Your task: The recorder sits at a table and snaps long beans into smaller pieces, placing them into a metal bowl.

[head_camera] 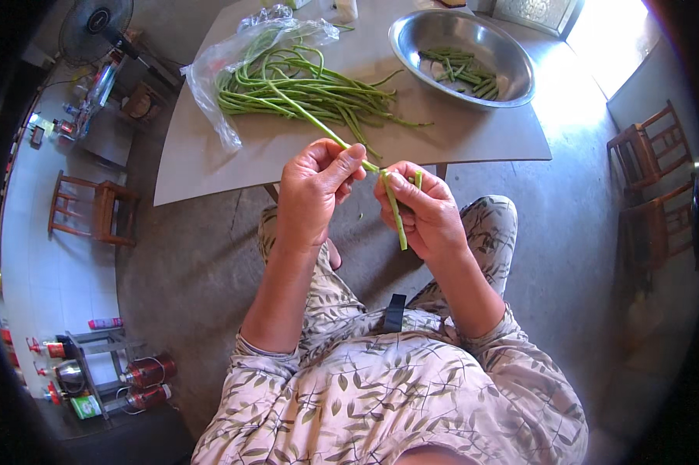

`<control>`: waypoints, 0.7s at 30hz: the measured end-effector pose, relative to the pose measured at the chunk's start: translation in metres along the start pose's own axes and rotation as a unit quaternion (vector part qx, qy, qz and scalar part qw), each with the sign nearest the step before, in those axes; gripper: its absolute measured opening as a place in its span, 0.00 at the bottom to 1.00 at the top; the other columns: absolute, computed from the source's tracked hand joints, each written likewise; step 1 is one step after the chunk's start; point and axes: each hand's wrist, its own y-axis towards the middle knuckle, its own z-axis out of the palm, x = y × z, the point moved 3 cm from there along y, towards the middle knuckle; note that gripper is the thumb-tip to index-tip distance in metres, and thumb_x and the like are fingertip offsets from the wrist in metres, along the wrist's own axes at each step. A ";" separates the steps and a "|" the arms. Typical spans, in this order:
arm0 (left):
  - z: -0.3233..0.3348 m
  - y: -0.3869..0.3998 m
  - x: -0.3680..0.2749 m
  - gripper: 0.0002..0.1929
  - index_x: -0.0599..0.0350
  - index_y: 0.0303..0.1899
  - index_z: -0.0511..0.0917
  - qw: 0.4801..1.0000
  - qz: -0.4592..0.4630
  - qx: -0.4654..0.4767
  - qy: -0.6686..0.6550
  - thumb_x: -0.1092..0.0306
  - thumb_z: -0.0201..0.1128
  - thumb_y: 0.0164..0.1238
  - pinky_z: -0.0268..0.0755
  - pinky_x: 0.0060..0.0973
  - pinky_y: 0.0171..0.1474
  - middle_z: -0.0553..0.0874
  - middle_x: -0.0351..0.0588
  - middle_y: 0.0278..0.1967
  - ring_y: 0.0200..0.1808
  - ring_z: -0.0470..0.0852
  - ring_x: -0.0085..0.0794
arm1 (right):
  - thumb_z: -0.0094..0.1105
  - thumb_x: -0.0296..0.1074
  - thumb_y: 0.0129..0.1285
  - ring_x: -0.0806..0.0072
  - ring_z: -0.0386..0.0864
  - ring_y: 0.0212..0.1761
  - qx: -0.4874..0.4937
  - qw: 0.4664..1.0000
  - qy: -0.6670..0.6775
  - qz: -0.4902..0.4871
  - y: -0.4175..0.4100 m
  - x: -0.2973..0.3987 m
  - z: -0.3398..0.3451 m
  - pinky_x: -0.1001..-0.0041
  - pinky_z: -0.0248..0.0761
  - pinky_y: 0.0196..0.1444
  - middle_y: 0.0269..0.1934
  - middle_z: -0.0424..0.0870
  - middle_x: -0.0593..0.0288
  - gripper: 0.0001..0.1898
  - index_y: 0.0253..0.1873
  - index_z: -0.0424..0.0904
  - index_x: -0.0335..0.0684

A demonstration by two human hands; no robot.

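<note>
Between thumb and fingers, my left hand (323, 183) grips a long green bean (309, 116) that stretches up towards the heap. Close beside it, my right hand (422, 203) holds short green bean pieces (395, 212); one hangs down past the fingers. The hands are above the floor, just off the near edge of the table. A heap of long green beans (320, 93) lies on the table, partly in a clear plastic bag (210, 75). Cut or broken bean pieces (463, 70) rest in a wide metal basin (521, 75) at the table's right.
The grey table (198, 163) spans the top of the view. A wooden chair (102, 209) stands on the left, with more chairs (646, 151) on the right. A fan (96, 23) is at the upper left; a metal rack (94, 360) with bottles is at the lower left.
</note>
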 end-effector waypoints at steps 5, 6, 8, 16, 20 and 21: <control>-0.012 0.004 -0.004 0.07 0.55 0.32 0.78 0.996 0.010 -0.031 -0.079 0.65 0.65 0.66 0.59 0.12 0.21 0.82 0.41 0.26 0.20 0.72 0.15 | 0.55 0.35 0.70 0.92 0.61 0.19 0.013 0.998 0.047 -0.041 0.001 0.010 -0.008 0.89 0.52 0.19 0.32 0.78 0.67 0.07 0.42 0.75 0.38; -0.011 0.003 -0.005 0.07 0.55 0.32 0.78 0.996 0.010 -0.031 -0.079 0.65 0.65 0.66 0.59 0.12 0.21 0.82 0.41 0.26 0.20 0.72 0.15 | 0.55 0.35 0.71 0.92 0.60 0.19 -0.011 0.998 0.042 -0.043 0.002 0.011 -0.010 0.89 0.52 0.19 0.32 0.78 0.68 0.06 0.43 0.75 0.39; -0.009 0.001 -0.007 0.07 0.56 0.32 0.79 0.996 0.010 -0.014 -0.092 0.65 0.64 0.67 0.59 0.12 0.21 0.83 0.41 0.26 0.21 0.73 0.15 | 0.54 0.35 0.71 0.92 0.61 0.19 -0.007 0.998 0.044 -0.041 0.004 0.009 -0.013 0.89 0.53 0.20 0.32 0.78 0.68 0.06 0.42 0.75 0.39; -0.003 -0.004 -0.007 0.07 0.58 0.34 0.81 0.998 0.002 -0.003 -0.059 0.65 0.64 0.67 0.60 0.12 0.23 0.83 0.40 0.25 0.22 0.72 0.14 | 0.54 0.36 0.70 0.87 0.61 0.17 -0.038 0.993 0.105 -0.029 0.005 0.008 -0.007 0.85 0.53 0.18 0.28 0.75 0.64 0.07 0.43 0.74 0.39; 0.005 -0.007 -0.005 0.08 0.59 0.35 0.82 1.000 0.014 0.005 0.017 0.64 0.64 0.67 0.60 0.12 0.25 0.83 0.38 0.25 0.22 0.71 0.13 | 0.54 0.36 0.70 0.88 0.59 0.16 -0.012 0.998 0.052 0.024 0.001 0.012 -0.004 0.84 0.50 0.17 0.24 0.71 0.69 0.07 0.44 0.74 0.39; 0.007 -0.009 -0.004 0.08 0.59 0.36 0.83 0.999 0.018 0.004 0.038 0.64 0.64 0.67 0.59 0.12 0.26 0.83 0.38 0.26 0.22 0.70 0.12 | 0.53 0.36 0.71 0.88 0.57 0.16 -0.012 1.000 0.015 0.021 0.002 0.010 -0.003 0.85 0.50 0.16 0.23 0.68 0.70 0.07 0.44 0.74 0.38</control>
